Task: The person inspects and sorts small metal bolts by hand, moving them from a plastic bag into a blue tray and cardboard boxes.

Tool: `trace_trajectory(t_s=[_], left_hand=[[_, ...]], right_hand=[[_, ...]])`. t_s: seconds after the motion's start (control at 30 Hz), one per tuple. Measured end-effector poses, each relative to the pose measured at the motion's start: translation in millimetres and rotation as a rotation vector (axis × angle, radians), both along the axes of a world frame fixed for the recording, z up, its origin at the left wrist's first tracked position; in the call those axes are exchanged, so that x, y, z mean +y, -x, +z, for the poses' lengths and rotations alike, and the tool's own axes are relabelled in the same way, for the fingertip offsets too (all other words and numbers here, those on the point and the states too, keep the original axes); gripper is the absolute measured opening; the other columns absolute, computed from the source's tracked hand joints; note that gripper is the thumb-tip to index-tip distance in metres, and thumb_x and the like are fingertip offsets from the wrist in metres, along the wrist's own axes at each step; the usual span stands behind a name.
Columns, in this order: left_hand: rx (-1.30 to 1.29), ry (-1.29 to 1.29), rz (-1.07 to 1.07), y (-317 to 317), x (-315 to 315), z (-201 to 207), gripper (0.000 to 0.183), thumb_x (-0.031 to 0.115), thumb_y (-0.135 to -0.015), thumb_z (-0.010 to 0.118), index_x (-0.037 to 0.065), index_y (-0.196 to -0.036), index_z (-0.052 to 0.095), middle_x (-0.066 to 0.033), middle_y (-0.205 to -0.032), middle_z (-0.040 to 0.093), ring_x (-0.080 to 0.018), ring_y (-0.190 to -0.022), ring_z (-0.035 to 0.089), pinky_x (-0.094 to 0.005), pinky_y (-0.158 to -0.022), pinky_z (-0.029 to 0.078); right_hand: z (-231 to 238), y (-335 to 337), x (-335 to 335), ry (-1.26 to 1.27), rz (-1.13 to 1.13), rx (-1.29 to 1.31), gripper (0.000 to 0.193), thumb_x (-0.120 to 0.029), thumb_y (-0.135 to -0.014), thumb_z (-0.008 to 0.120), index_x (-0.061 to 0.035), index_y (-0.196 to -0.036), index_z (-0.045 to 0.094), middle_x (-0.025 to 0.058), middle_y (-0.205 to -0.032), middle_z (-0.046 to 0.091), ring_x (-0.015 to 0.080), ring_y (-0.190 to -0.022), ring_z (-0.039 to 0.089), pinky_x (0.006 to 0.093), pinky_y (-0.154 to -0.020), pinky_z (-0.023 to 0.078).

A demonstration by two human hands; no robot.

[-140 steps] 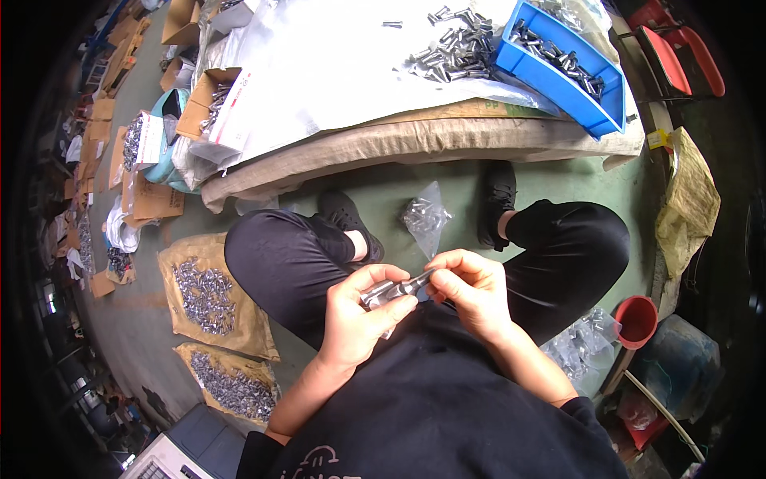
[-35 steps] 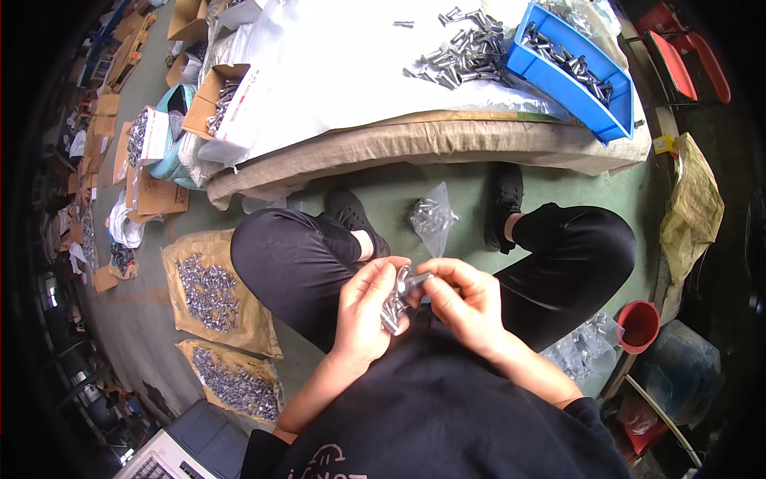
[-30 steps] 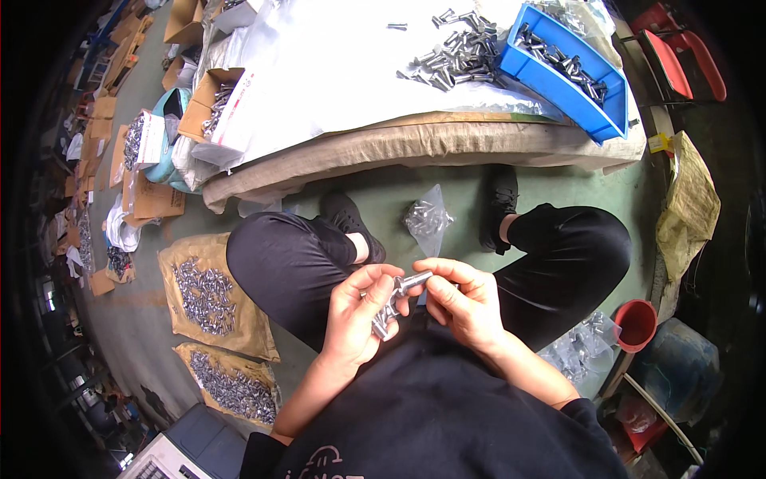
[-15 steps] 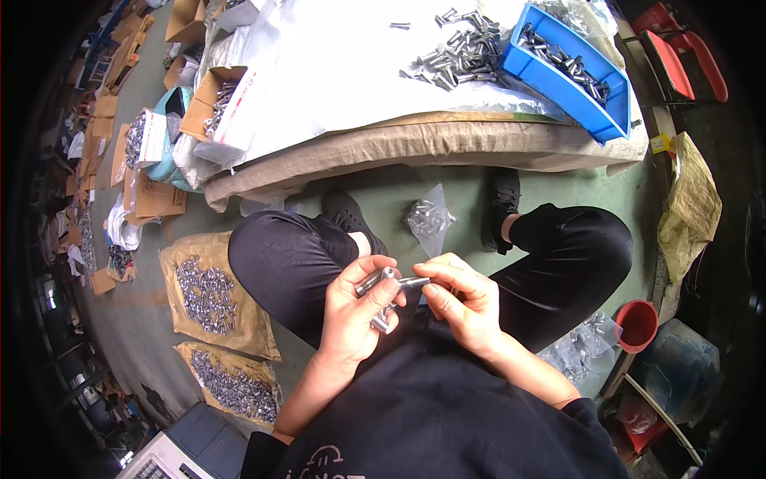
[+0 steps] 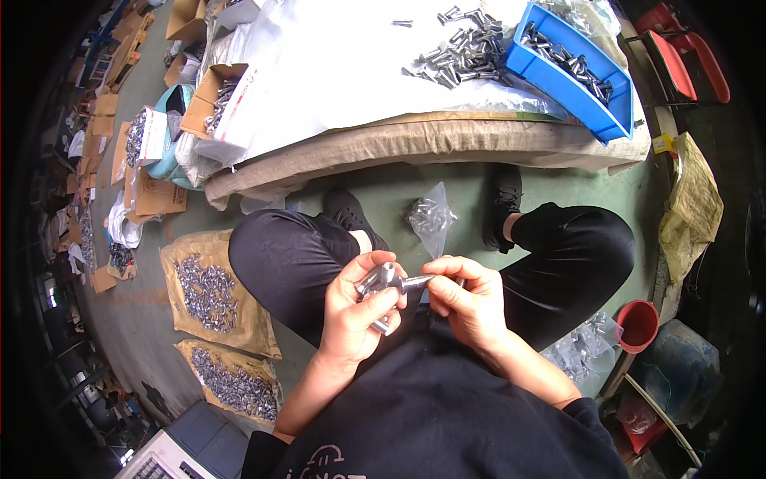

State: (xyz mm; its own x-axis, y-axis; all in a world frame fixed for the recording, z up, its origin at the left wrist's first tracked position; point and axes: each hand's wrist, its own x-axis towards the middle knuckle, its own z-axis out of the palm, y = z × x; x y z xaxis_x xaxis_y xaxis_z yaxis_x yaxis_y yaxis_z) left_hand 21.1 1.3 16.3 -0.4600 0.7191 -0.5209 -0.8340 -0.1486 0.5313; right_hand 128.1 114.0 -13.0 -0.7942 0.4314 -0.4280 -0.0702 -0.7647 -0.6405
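The step in hand looked to be the handling of one metal piece (image 5: 415, 283) — it spanned the gap between the two hands, above the lap and out past the near edge of the worktop (image 5: 335, 72). The left hand (image 5: 349, 311) was half curled, its thumb pressed over a small clutch of pieces (image 5: 381, 326); the right hand (image 5: 473, 307) was nearly closed, thumb and forefinger pinched on the single piece's right end. The next move seemed to call for a steady right pinch, with enough curl on the left to keep the clutch from slipping. By count, one piece bridged the hands; at least three more showed in the left palm, the exact number hidden. The worktop carried one loose piece (image 5: 401, 23), one heap (image 5: 471, 56) too jumbled to count, and one blue bin (image 5: 550, 85) slantwise at the near right corner. One clear bag (image 5: 432, 218) lay between two shoes (image 5: 348, 214) — and two tan sacks (image 5: 254, 331) lay to the left
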Motion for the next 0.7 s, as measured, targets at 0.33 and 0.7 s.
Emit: trace_trajectory(t_s=[0.33, 0.7], left_hand=[[0.009, 0.05, 0.004, -1.9, -3.6, -4.3, 0.022, 0.001, -0.082, 0.05, 0.001, -0.104, 0.05, -0.0111, -0.09, 0.056, -0.0123, -0.068, 0.055, -0.0194, -0.043, 0.042], [0.052, 0.064, 0.027, -1.9, -4.8, -6.4, 0.016, 0.006, -0.086, 0.045, -0.001, -0.098, 0.053, -0.0141, -0.093, 0.058, -0.0122, -0.067, 0.056, -0.0191, -0.042, 0.042]], right_hand=[[-0.5, -0.2, 0.3, -0.121, -0.005, 0.001, 0.021, 0.003, -0.075, 0.061, 0.003, -0.095, 0.058, 0.0033, -0.069, 0.054, 0.0072, -0.054, 0.045, 0.0185, -0.049, 0.036], [-9.4, 0.8, 12.1, 0.282, 0.041, 0.202, 0.015, -0.001, -0.066, 0.052, 0.0009, -0.081, 0.053, 0.0126, -0.077, 0.048, 0.017, -0.055, 0.046, 0.0259, -0.05, 0.042]])
